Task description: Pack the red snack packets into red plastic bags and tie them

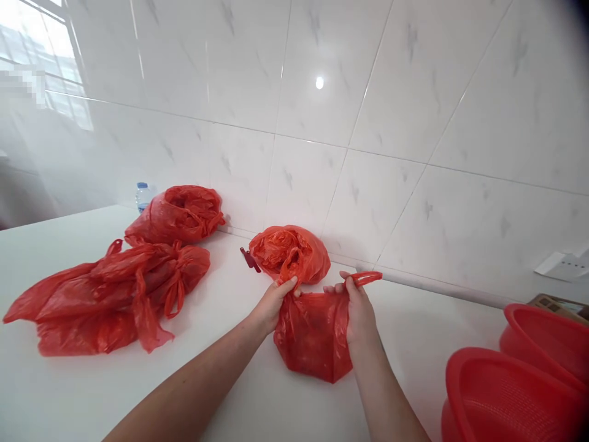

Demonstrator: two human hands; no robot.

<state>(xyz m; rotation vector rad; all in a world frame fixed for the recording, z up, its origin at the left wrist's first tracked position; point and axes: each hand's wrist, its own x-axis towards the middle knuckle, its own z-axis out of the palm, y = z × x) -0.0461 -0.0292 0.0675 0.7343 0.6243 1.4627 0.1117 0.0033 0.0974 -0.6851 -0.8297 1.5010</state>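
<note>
A red plastic bag [315,337] hangs between my two hands over the white table, its mouth pulled wide and its lower part bulging a little. My left hand [278,301] pinches the bag's upper left corner between thumb and fingers. On the other side, my right hand [356,307] is closed round the upper right corner, with a handle loop [368,278] sticking out past the fingers. Just behind the bag, a bunched red plastic bag [308,248] rests against the tiled wall. What the held bag contains cannot be made out.
Two more red bags, one full and knotted [92,301] and one bundled [184,215], lie on the left. A plastic bottle [142,196] stands behind them. Dark red strips [250,259] lie near the wall. Red plastic baskets [473,362] occupy the right, below a wall socket [561,266].
</note>
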